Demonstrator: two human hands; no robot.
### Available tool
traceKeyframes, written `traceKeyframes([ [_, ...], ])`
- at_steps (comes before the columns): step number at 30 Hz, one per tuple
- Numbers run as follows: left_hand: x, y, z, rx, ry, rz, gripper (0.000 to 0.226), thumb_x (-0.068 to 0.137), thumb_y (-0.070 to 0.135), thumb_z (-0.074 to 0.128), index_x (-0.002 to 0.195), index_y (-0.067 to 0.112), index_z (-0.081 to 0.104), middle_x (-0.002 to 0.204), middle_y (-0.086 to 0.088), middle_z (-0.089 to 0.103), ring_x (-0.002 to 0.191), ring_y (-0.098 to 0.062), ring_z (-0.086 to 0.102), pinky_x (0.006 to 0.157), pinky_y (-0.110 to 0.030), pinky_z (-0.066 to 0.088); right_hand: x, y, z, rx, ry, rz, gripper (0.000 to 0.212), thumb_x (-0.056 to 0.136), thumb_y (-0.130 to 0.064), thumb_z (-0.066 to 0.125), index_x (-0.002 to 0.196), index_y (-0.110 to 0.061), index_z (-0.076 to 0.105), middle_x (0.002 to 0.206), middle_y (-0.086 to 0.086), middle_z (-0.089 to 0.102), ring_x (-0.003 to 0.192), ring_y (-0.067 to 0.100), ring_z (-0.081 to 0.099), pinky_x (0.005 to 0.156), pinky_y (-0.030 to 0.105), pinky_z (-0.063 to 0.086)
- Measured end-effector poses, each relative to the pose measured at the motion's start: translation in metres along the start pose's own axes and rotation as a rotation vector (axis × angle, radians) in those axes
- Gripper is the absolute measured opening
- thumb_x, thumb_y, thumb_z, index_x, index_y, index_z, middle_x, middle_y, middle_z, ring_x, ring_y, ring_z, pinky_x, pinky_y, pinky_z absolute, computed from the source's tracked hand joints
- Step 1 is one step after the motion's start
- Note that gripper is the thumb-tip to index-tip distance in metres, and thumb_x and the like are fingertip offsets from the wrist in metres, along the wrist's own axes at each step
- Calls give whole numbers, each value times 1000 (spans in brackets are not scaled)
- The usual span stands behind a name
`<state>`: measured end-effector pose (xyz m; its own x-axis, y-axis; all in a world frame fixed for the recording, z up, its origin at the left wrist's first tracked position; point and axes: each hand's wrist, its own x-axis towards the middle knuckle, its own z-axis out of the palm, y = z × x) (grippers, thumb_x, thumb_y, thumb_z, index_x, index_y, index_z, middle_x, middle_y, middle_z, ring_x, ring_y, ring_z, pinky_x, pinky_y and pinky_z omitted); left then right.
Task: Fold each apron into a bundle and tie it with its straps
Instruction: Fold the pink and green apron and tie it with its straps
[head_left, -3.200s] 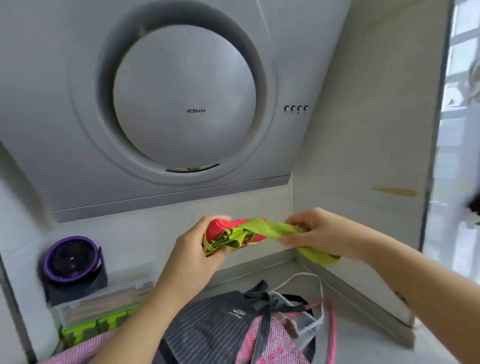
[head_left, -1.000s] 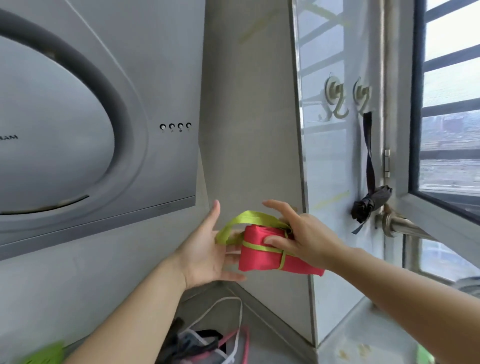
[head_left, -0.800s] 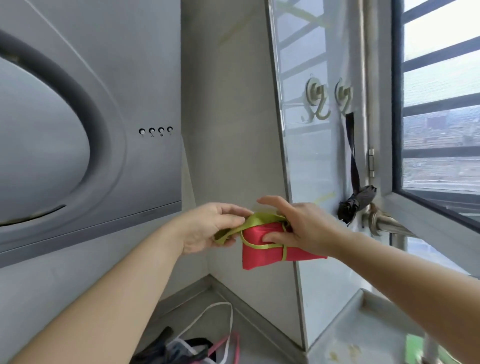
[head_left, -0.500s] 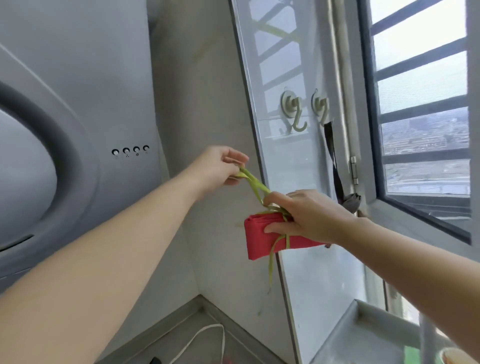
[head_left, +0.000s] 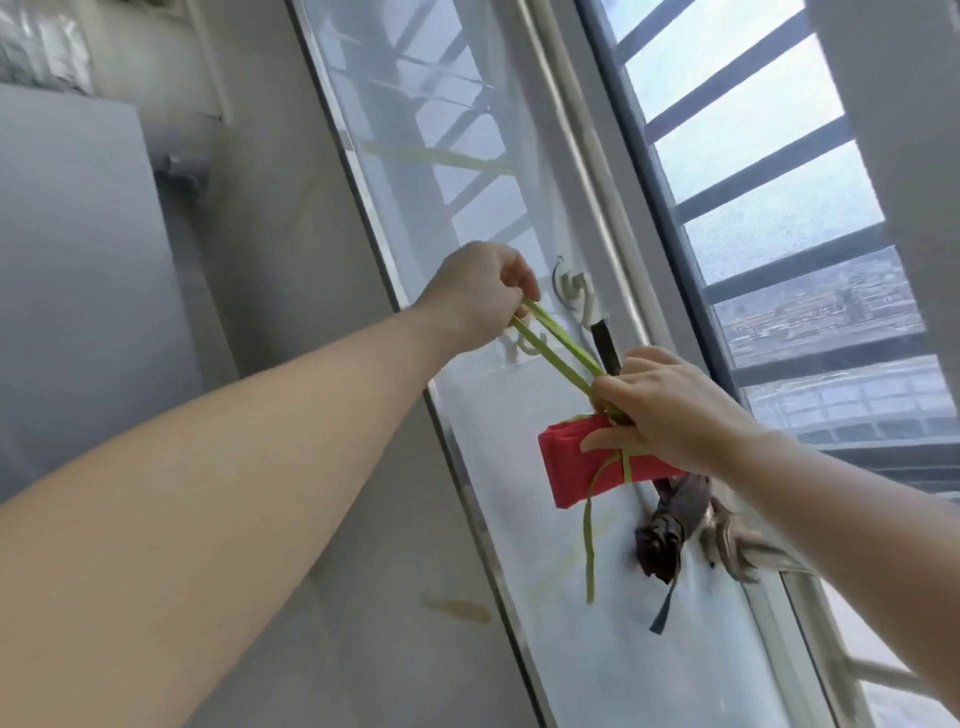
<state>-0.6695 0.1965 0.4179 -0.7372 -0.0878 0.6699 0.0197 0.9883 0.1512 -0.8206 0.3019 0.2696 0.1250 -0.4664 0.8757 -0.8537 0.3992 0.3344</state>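
Left arm stretches up and forward, almost straight. The left hand (head_left: 478, 296) is curled, pinching the top of a green strap loop (head_left: 556, 348). Right arm enters from the lower right. The right hand (head_left: 670, 410) grasps the red apron bundle (head_left: 576, 462) from above, thumb across its front. The bundle is held in the air under the right palm, well below and right of the left hand. Its long axis runs left to right, right end slightly raised, free end pointing left. The strap loop runs taut, diagonally between the hands. A dark tied bundle (head_left: 670, 525) hangs below the right hand, and a wall hook (head_left: 571, 291) sits just right of the left hand.
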Motion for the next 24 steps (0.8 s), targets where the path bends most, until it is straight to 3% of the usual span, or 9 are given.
traceKeyframes([
  [2, 16, 6, 15, 209, 3, 110, 36, 85, -7, 41, 72, 18, 62, 83, -3, 59, 74, -15, 58, 64, -17, 45, -3, 15, 10, -71, 62, 12, 55, 82, -70, 28, 71, -21, 50, 58, -11, 55, 61, 17, 57, 84, 33, 50],
  [5, 38, 8, 38, 467, -21, 255, 36, 83, -8, 42, 77, 19, 64, 98, -3, 56, 83, -22, 59, 74, -28, 48, -7, 31, 25, -96, 44, 48, 58, 82, -72, 26, 72, -21, 53, 58, -9, 58, 63, 19, 62, 92, 39, 51],
  [9, 64, 5, 68, 802, -61, 347, 42, 78, -18, 46, 104, 9, 67, 108, -6, 56, 92, -28, 61, 70, -33, 47, -15, 44, 50, -132, 46, 87, 60, 82, -72, 28, 69, -20, 54, 56, -7, 58, 65, 21, 64, 95, 41, 49],
  [12, 80, -1, 89, 907, -71, 336, 51, 76, -21, 44, 113, 8, 64, 113, -8, 54, 100, -28, 59, 67, -31, 40, -23, 53, 68, -124, 49, 167, 60, 85, -70, 29, 74, -18, 58, 62, -5, 59, 71, 23, 62, 99, 43, 45],
  [16, 94, -9, 113, 935, -59, 291, 45, 78, -19, 42, 109, 7, 61, 111, -11, 51, 117, -34, 50, 71, -31, 37, -35, 59, 88, -40, 11, 379, 61, 88, -68, 26, 89, -23, 67, 100, 1, 61, 99, 26, 59, 109, 47, 31],
  [19, 98, -10, 125, 968, -47, 273, 36, 81, -16, 43, 105, 7, 59, 114, -13, 50, 117, -33, 48, 92, -38, 40, -41, 57, 101, 72, 17, 534, 60, 86, -67, 25, 95, -24, 67, 111, 1, 56, 110, 26, 52, 113, 45, 21],
  [21, 101, -8, 131, 1030, -30, 323, 34, 84, -12, 44, 108, 7, 58, 119, -12, 49, 112, -29, 52, 107, -41, 31, -43, 55, 106, 177, 45, 640, 61, 84, -66, 24, 98, -23, 65, 113, -1, 53, 113, 24, 47, 115, 41, 15],
  [24, 107, -2, 134, 1032, -50, 326, 32, 86, -10, 44, 111, 7, 56, 120, -12, 47, 101, -29, 54, 108, -46, 32, -41, 50, 110, 316, 90, 734, 54, 85, -62, 30, 98, -21, 62, 114, -1, 52, 114, 20, 43, 114, 39, 21],
])
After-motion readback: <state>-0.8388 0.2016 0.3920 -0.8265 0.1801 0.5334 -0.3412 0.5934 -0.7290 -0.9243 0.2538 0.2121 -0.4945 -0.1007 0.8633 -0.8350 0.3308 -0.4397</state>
